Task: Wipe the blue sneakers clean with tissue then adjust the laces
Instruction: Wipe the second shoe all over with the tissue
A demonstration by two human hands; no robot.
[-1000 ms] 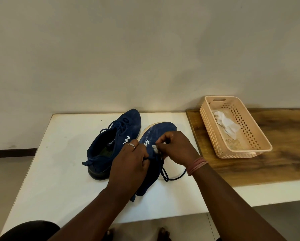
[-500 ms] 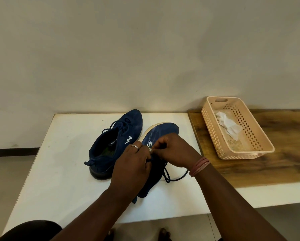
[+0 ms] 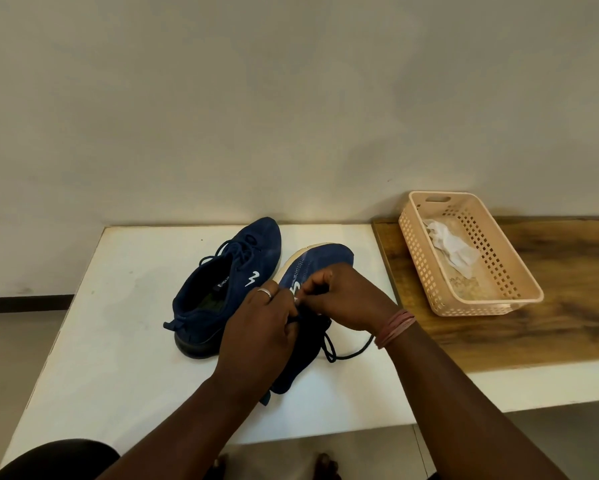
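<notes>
Our two hands meet over one blue sneaker (image 3: 320, 261) on the white table (image 3: 125, 341). Our left hand (image 3: 256, 336) has its fingers curled down over the middle of the shoe, but we cannot tell what they pinch under there. Our right hand (image 3: 346, 301) has its fingers bent together, pinching the dark lace (image 3: 343, 353) and a tiny white bit by the fingertips. The rest of the lace hangs out in a loop just below our right wrist and lies on the table.

Past our left fingers stands the other sneaker (image 3: 228, 285), just beside the first one, with its laces done up. Left of it the table is bare and flat, all the way to its straight edge. The near edge runs under our arms.

Both shoes look soft and fuzzy, dark blue, with a small white mark on the side. The one under our fingers is tipped, so its pale sole edge shows.

Well off past our right fingers, a peach plastic basket (image 3: 426, 271) full of little holes sits on a brown wooden board (image 3: 575, 306). A crumpled white tissue (image 3: 454, 249) lies inside it.
</notes>
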